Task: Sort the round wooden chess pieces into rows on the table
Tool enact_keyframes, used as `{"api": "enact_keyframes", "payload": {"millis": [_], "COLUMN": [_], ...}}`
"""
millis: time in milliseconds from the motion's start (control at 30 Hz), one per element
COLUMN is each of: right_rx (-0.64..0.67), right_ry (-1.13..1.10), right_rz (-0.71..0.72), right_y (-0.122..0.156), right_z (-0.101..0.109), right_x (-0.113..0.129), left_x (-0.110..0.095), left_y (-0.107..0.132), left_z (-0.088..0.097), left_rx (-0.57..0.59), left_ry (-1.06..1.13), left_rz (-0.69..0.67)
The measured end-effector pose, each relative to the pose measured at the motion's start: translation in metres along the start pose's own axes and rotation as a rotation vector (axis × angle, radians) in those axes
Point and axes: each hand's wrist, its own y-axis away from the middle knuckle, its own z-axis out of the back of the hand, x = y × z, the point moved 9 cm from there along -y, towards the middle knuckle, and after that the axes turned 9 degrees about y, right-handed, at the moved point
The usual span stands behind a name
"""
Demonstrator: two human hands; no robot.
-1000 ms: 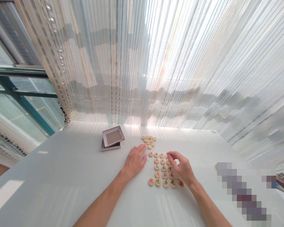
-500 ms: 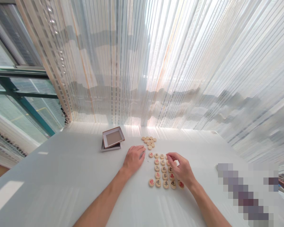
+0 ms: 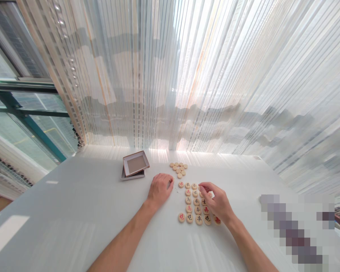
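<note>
Round wooden Chinese chess pieces with red or black characters lie in rows on the white table; one black-marked piece [image 3: 198, 219] is in the nearest row. My right hand [image 3: 217, 198] reaches over the right part of these rows, thumb and forefinger closed on a Chinese chess piece [image 3: 200, 187] at the far row's end. It hides some pieces beneath it. To the left of the rows, my left hand [image 3: 161, 189] rests on the table with curled fingers. A small pale edge shows at its fingertips, too little to name. Beyond it sits a cluster of blank-side-up pieces [image 3: 182, 168].
Two shallow box parts [image 3: 124, 175], one tilted on the other, stand at the back left of the white table [image 3: 73, 211]. A sheer striped curtain [image 3: 164, 94] hangs along the far edge. A blurred-out patch [image 3: 294, 234] covers the right side.
Both hands stay almost where they were. My left fingers have curled slightly at the tips. The rows and the cluster look the same; the view has shifted very slightly.
</note>
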Motion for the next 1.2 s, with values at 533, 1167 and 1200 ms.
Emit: {"api": "enact_keyframes", "payload": {"millis": [533, 1167, 1200], "right_rx": [0.029, 0.061, 0.067], "right_ry": [-0.052, -0.083, -0.083], "right_rz": [0.038, 0.228, 0.227], "right_y": [0.004, 0.013, 0.013], "right_z": [-0.005, -0.027, -0.027], "right_x": [0.015, 0.035, 0.035], "left_x": [-0.008, -0.027, -0.027], "left_y": [0.001, 0.019, 0.019], "left_z": [0.003, -0.037, -0.037], "left_rx": [-0.078, 0.147, 0.158], "left_ry": [0.544, 1.164, 1.168], "left_rz": [0.019, 0.399, 0.395]}}
